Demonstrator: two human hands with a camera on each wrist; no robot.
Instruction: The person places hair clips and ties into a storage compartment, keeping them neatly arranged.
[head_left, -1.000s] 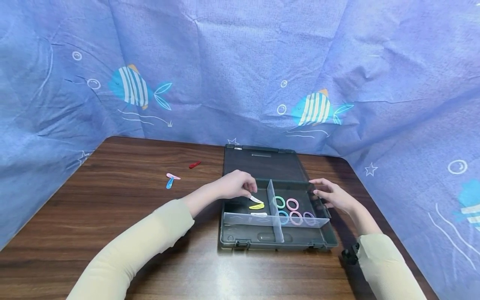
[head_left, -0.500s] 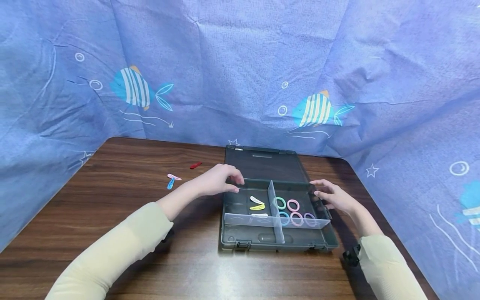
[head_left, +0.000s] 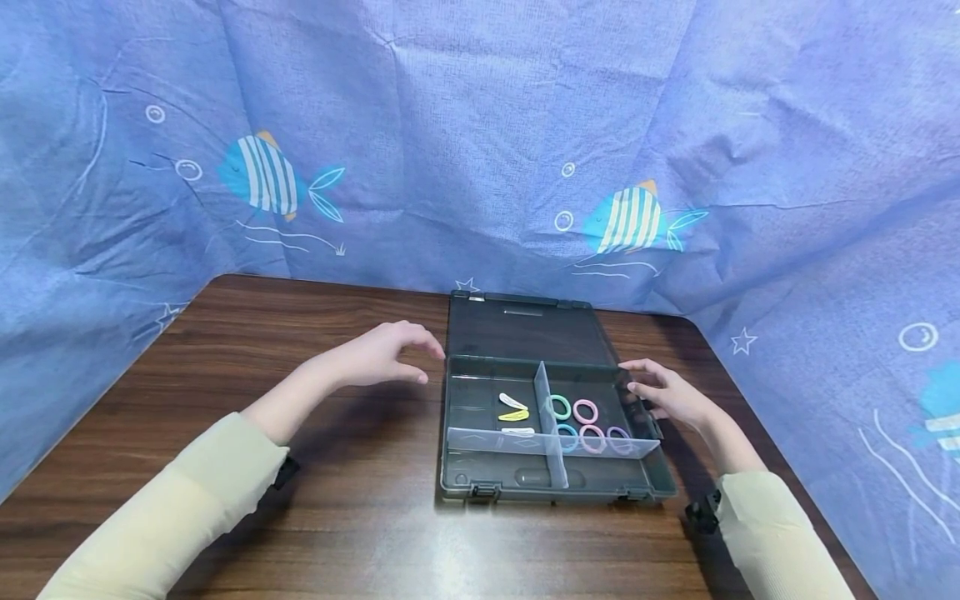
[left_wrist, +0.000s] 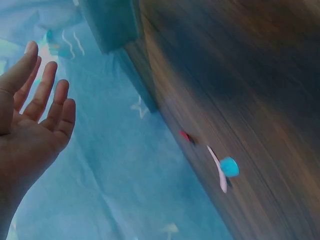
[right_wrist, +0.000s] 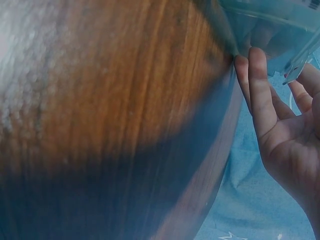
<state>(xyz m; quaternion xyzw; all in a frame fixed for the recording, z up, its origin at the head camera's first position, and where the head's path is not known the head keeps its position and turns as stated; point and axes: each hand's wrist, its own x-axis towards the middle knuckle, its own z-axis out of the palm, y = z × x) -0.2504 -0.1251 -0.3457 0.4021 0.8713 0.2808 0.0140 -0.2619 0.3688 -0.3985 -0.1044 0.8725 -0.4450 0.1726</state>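
Note:
My left hand (head_left: 378, 357) hovers over the table just left of the grey plastic case (head_left: 558, 496), fingers apart and holding nothing. A red hair clip (left_wrist: 185, 135), a pink hair clip (left_wrist: 223, 180) and a blue hair clip (left_wrist: 229, 167) lie on the wood in the left wrist view; in the head view that hand and arm hide them. Two white hair clips (head_left: 513, 402) and a yellow one (head_left: 513, 415) lie in the case's back left compartment. With extended fingers, my right hand (head_left: 671, 396) touches the case's right side.
The case's lid (head_left: 528, 333) lies folded back. Clear dividers (head_left: 480, 439) split the inside, and several coloured hair ties (head_left: 585, 410) sit in the back right compartment. Behind the wooden table (head_left: 360, 533) hangs a blue fish-print cloth (head_left: 465, 125).
My left hand has let go of a white hair clip inside the case, then moved left out of it over the table. The right hand stays at the case's side.

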